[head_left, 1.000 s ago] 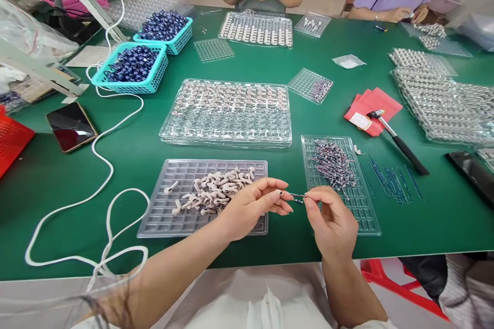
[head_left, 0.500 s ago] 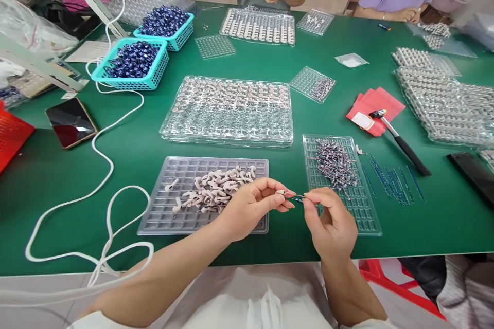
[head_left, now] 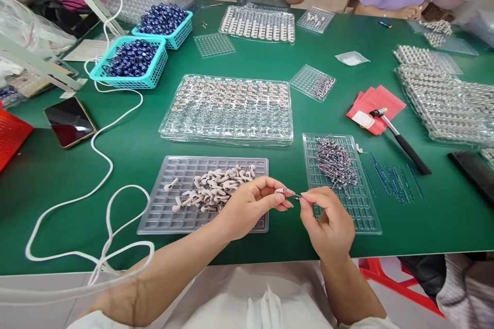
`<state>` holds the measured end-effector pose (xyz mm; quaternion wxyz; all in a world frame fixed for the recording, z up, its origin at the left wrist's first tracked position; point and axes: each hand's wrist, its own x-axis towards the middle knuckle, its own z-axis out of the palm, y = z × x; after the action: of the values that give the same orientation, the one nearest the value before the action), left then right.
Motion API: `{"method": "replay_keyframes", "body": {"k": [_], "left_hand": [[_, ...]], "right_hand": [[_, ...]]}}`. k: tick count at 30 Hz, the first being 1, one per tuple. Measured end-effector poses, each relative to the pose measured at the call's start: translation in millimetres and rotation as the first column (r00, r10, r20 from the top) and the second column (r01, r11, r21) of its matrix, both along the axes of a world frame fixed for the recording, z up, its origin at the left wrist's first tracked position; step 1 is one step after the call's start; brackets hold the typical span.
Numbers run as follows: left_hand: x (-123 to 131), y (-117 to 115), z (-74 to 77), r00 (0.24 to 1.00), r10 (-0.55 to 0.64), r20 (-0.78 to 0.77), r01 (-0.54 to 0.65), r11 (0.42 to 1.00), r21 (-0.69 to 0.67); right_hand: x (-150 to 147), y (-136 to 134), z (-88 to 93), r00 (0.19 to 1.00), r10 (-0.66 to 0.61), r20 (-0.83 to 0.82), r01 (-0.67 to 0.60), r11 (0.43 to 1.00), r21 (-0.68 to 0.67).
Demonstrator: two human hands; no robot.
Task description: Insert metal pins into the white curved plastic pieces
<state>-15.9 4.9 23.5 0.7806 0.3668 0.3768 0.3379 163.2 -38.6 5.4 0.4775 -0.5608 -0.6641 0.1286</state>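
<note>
My left hand point(head_left: 247, 208) pinches a white earbud shell point(head_left: 280, 190) between thumb and fingers, over the right edge of a grey tray point(head_left: 158, 216). A loose pile of similar earbud shells point(head_left: 216, 185) lies on that tray. Just right of it, my right hand point(head_left: 329, 221) has thumb and forefinger closed on a thin wired part point(head_left: 295, 196), whose wires reach to the shell; its exact shape is too small to tell. Beyond my right hand, a clear tray point(head_left: 365, 216) carries a heap of small wired parts point(head_left: 335, 162).
A clear blister tray point(head_left: 227, 126) partly filled with earbud pieces lies ahead. At right are a hammer point(head_left: 405, 149), red packets point(head_left: 376, 108) and thin blue strips point(head_left: 389, 180). A phone point(head_left: 70, 121), white cable point(head_left: 110, 164) and turquoise basket point(head_left: 152, 79) stand left. Co-workers sit opposite.
My right hand has shifted slightly left, bringing its fingertips closer to the earbud shell. My left hand stays nearly in place, still holding the shell.
</note>
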Motion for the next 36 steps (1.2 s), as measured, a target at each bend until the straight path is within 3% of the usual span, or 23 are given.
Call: {"method": "replay_keyframes", "body": {"k": [9, 20, 32, 36], "left_hand": [[-1, -5, -1.9, 0.988, 0.040, -0.148, -0.020, 0.991, 0.134], [-2, -8, -10.5, 0.908, 0.139, -0.396, 0.055, 0.896, 0.442], [-2, -5, -6.9, 0.869, 0.202, -0.451, 0.139, 0.776, 0.615], [-2, -4, -4.8, 0.862, 0.207, -0.462, 0.143, 0.775, 0.615]], "right_hand": [[1, 1, -1.2, 0.999, 0.051, -0.011, -0.051, 0.999, 0.006], [2, 3, -3.7, 0.992, 0.126, 0.019, -0.127, 0.991, 0.029], [2, 6, -3.2, 0.987, 0.138, 0.084, -0.139, 0.990, 0.002], [2, 6, -3.1, 0.988, 0.128, 0.088, -0.129, 0.992, 0.008]]}}
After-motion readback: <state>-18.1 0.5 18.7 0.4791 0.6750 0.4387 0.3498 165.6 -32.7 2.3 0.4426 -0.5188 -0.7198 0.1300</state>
